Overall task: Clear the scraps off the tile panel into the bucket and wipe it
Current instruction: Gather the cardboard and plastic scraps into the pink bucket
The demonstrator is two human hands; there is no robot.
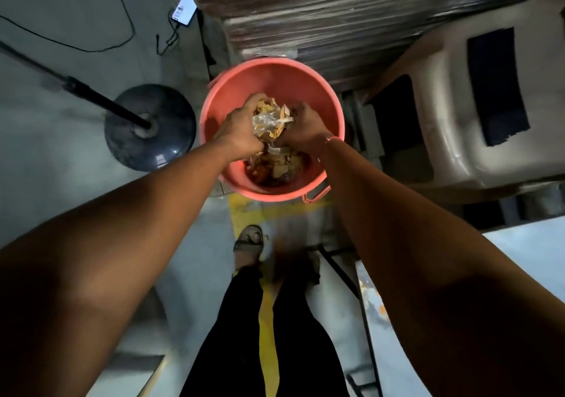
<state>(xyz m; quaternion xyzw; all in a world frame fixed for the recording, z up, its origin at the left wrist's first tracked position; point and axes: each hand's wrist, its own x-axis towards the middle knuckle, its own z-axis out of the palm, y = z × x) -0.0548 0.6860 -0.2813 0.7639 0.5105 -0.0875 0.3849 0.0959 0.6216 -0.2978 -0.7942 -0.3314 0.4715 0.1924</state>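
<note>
A pink plastic bucket [275, 79] stands on the floor in front of my feet. Above its opening I hold a bundle of scraps [270, 120], yellowish peelings and crumpled clear plastic, between both hands. My left hand [241, 127] grips the bundle from the left and my right hand [301, 127] grips it from the right. More brown and yellow scraps [275, 167] lie at the bottom of the bucket. The tile panel [526, 244] shows pale at the right edge, with small bits of residue [373, 302] near its rim.
A fan stand with a round dark base [149, 126] and slanted pole is left of the bucket. Cables and a lit phone [183, 8] lie on the floor behind it. A beige plastic stool [458, 106] and wrapped stacked boards [321, 8] stand behind and right.
</note>
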